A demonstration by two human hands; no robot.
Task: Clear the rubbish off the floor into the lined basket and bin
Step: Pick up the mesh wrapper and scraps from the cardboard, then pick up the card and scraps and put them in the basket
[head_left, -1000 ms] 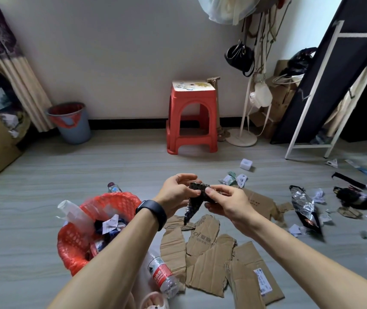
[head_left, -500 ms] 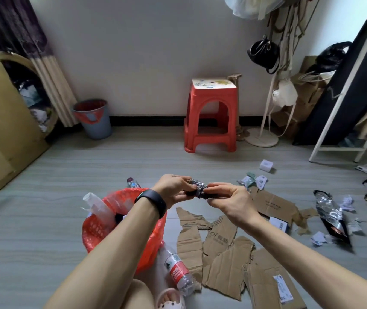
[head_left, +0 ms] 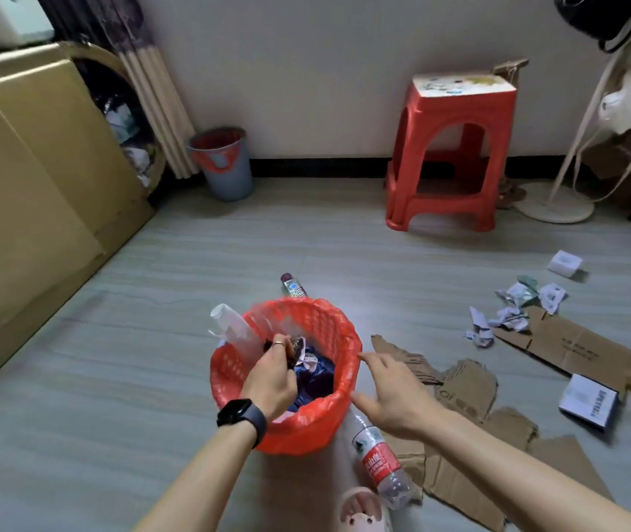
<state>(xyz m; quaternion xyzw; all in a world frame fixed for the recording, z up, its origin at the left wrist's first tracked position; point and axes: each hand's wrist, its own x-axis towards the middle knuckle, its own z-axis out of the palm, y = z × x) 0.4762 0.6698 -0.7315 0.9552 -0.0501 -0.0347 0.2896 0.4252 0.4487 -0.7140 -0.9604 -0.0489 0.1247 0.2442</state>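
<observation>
A red-lined basket point(head_left: 338, 332) stands on the floor in front of me, holding dark wrappers and a clear plastic bottle point(head_left: 235, 332) leaning on its left rim. My left hand point(head_left: 273, 376) reaches inside the basket and pinches a crumpled dark foil wrapper point(head_left: 295, 347). My right hand point(head_left: 394, 393) hovers beside the basket's right rim with fingers spread, holding nothing. A grey bin with a red liner point(head_left: 221, 163) stands by the far wall.
Torn cardboard pieces point(head_left: 471, 397) lie right of the basket, with crumpled paper point(head_left: 509, 312), a small white box point(head_left: 565, 263) and a barcoded box point(head_left: 588, 403). A water bottle point(head_left: 381, 462) lies near my foot; another bottle point(head_left: 292, 286) lies behind the basket. A red stool point(head_left: 452, 147) and big cardboard boxes point(head_left: 18, 178) stand around.
Both hands held the wrapper in front of me; now my left hand has carried it down into the basket and my right hand has let go. My view has turned left and down.
</observation>
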